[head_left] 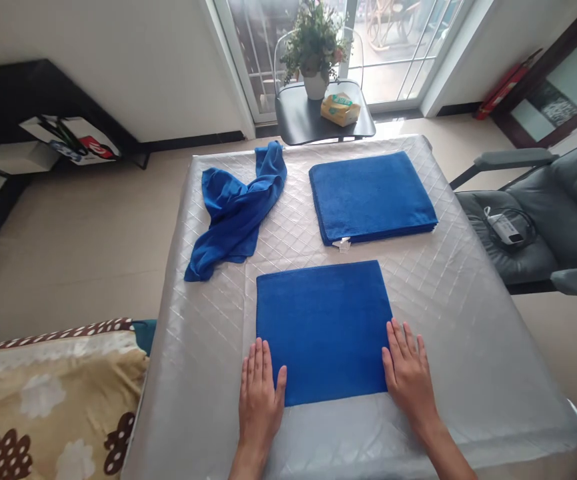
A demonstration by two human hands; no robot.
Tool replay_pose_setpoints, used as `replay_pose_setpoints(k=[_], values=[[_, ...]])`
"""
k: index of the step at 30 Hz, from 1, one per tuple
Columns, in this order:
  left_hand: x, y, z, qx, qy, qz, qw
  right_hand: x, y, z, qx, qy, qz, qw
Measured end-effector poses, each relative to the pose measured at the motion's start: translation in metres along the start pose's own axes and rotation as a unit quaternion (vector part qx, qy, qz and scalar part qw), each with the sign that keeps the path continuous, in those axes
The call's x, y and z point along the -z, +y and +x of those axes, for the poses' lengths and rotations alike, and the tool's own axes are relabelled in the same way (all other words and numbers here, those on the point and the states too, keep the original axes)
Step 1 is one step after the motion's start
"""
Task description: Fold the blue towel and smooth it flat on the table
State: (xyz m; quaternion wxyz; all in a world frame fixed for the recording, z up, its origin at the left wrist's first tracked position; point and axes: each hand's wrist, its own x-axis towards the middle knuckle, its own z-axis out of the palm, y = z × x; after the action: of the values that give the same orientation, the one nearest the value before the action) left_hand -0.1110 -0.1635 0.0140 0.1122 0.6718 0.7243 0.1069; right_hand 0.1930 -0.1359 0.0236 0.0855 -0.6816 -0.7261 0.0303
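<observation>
A blue cloth (323, 327) lies flat in a neat rectangle on the table in front of me. My left hand (261, 393) rests open at its lower left edge, fingers stretched forward and thumb on the fabric. At the right edge, my right hand (408, 370) is also open, its fingertips touching the cloth's side. Beyond it to the right sits a stack of folded blue cloths (373, 193) with a small white tag at the near edge. A crumpled blue cloth (241, 213) lies loosely at the back left.
A silvery quilted cover (208, 373) spans the table. Behind stands a dark chair (293, 120) bearing a potted plant (315, 83) and a tissue pack (341, 110). A grey armchair (533, 200) is on the right, a patterned bedspread (58, 400) at lower left.
</observation>
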Motion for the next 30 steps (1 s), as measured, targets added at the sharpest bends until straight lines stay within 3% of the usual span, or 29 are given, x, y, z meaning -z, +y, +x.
replay_pose_setpoints(k=[3,5,9,11,13,15,17,25,30], values=[[0.004,0.025,-0.005,0.001,0.01,-0.016,1.0,0.006,0.003,-0.023,0.007,-0.021,0.003,1.0],[0.001,0.057,-0.005,-0.05,0.0,-0.018,0.999,0.005,0.009,-0.035,0.027,-0.036,0.0,0.999],[-0.024,0.137,-0.001,-0.187,-0.052,-0.025,0.981,-0.005,0.022,-0.045,0.052,-0.045,-0.006,0.998],[-0.039,0.168,0.0,-0.21,-0.066,-0.026,0.975,-0.009,0.025,-0.046,0.058,-0.049,0.0,0.997],[-0.05,0.183,-0.002,-0.203,-0.064,-0.016,0.977,-0.011,0.026,-0.046,0.06,-0.053,0.006,0.997],[-0.053,0.178,-0.005,-0.181,-0.06,0.002,0.982,-0.01,0.025,-0.046,0.054,-0.052,0.008,0.997],[-0.049,0.157,-0.009,-0.152,-0.052,0.022,0.987,-0.008,0.023,-0.046,0.046,-0.049,0.006,0.998],[-0.016,0.033,-0.032,0.027,-0.002,0.041,0.999,-0.011,0.024,-0.045,0.044,-0.05,-0.01,0.998],[-0.01,0.005,-0.047,0.027,-0.027,0.011,0.999,-0.002,0.016,-0.044,0.04,-0.061,-0.03,0.997]])
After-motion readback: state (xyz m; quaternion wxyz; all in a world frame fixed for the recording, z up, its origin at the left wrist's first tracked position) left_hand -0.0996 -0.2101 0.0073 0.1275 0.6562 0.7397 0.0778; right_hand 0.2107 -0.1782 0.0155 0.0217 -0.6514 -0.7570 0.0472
